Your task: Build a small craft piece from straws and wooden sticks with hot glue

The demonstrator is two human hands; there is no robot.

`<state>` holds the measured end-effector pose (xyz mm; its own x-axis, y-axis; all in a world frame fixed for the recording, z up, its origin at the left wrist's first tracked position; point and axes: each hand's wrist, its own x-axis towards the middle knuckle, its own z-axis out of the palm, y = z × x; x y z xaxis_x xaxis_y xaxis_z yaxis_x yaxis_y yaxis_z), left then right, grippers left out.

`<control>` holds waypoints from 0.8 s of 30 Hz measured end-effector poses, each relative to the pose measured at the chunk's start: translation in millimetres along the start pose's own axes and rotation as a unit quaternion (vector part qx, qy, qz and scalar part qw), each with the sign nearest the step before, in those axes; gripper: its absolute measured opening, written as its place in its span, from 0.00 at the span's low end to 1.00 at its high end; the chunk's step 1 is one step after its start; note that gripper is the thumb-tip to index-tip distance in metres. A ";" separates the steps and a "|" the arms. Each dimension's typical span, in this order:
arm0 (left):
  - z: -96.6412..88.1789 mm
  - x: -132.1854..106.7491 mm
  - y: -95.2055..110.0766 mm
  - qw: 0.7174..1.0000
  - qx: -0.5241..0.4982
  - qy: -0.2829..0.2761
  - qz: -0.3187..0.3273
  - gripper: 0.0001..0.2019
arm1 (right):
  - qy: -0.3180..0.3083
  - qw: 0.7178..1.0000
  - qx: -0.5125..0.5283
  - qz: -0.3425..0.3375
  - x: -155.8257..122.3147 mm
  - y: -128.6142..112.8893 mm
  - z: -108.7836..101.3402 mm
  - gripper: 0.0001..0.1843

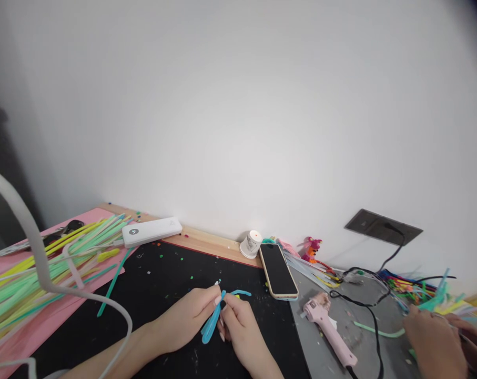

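My left hand [191, 316] and my right hand [240, 329] meet over a black mat [155, 295], both pinched on a blue pipe cleaner [213, 321] folded into long loops. One end of the blue pipe cleaner curls out to the right above my right hand. My left thumb and fingers press its upper part; my right fingers hold it from the right side.
A heap of green and yellow pipe cleaners [41, 273] lies on pink paper at left, with a white power bank [151, 231] behind. A phone [278, 271], a small cup [251, 244] and a pink glue gun [328, 326] sit to the right. Another person's hands [439, 342] work among coloured pipe cleaners at far right.
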<state>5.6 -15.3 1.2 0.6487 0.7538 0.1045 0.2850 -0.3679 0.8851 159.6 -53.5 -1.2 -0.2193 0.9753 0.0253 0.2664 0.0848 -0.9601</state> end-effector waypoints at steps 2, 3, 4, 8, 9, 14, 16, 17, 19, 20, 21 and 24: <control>-1.6 -0.1 2.5 1.000 0.009 0.012 0.002 0.17 | 0.019 1.000 -0.002 -0.001 0.6 1.8 -0.3 0.17; -2.7 -0.4 4.2 1.000 0.015 0.019 0.005 0.17 | 0.035 0.999 0.000 -0.001 1.0 2.9 -0.8 0.16; -3.8 -1.0 6.0 0.999 0.021 0.022 0.011 0.16 | 0.055 0.998 0.003 0.000 1.4 4.0 -1.5 0.16; -6.5 -3.6 10.8 0.998 0.056 0.010 0.013 0.08 | 0.152 0.988 0.011 0.013 3.7 5.9 -3.8 0.14; -6.6 -3.7 10.6 0.998 0.068 0.010 0.012 0.09 | 0.169 0.985 0.010 0.017 4.2 5.4 -3.8 0.14; -6.4 -1.9 4.6 0.990 0.127 0.035 0.049 0.08 | 0.174 0.984 0.007 0.026 4.6 0.5 -0.6 0.15; -7.4 -1.6 3.0 0.986 0.148 0.042 0.064 0.09 | 0.175 0.984 -0.005 0.024 3.9 0.5 0.2 0.16; -8.0 -1.7 2.9 0.984 0.159 0.044 0.066 0.08 | 0.180 0.983 -0.012 0.024 3.6 1.2 0.2 0.16; -9.0 -2.6 3.7 0.981 0.175 0.044 0.067 0.09 | 0.192 0.981 -0.027 0.023 3.2 3.9 -0.4 0.17; -9.2 -3.0 4.3 0.980 0.181 0.042 0.067 0.10 | 0.198 0.979 -0.033 0.023 3.1 5.4 -0.9 0.17; -9.1 -3.5 4.8 0.979 0.189 0.041 0.068 0.10 | 0.204 0.978 -0.040 0.022 3.1 6.9 -1.3 0.17; -7.6 -4.0 4.1 0.970 0.225 0.043 0.083 0.08 | 0.217 0.974 -0.058 0.019 3.6 8.9 -1.1 0.17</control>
<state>-1.2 -15.7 7.9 0.6553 0.7003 0.2831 0.4738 -0.6730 0.5679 162.2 -49.0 -9.4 0.2036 0.9703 0.1305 0.3772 0.0453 -0.9250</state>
